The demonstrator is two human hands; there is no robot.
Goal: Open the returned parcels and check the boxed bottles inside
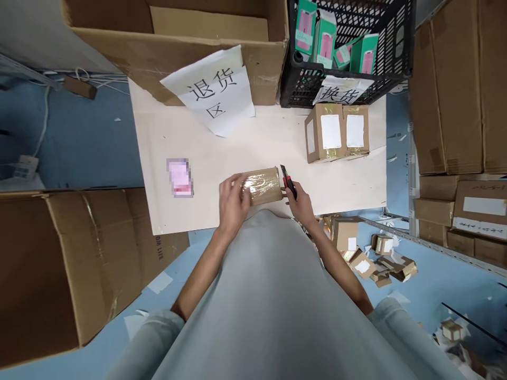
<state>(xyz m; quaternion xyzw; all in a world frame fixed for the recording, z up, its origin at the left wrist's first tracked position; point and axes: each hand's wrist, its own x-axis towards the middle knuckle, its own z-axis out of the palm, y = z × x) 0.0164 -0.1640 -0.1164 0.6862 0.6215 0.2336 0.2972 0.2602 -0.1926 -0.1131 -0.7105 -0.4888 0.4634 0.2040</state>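
Note:
A small taped cardboard box point(262, 186) lies on the white table in front of my body, with shiny clear tape along its upper side. My left hand point(233, 199) grips its left end, thumb on the near side and fingers over the far side. In my right hand point(300, 203) is a box cutter point(289, 182) with a black and red handle, its dark blade pointing up and away from me. The cutter is just beyond the box's right end, and fingers of that hand reach close to this end. Whether they touch it I cannot tell.
Two small labelled boxes point(330, 132) stand at the table's right. Behind them is a black crate point(304, 87) with green-and-pink packages. A large open carton point(261, 68) bears a paper sign point(216, 92). A blurred pink item point(180, 178) lies left. Opened boxes point(362, 264) litter the floor.

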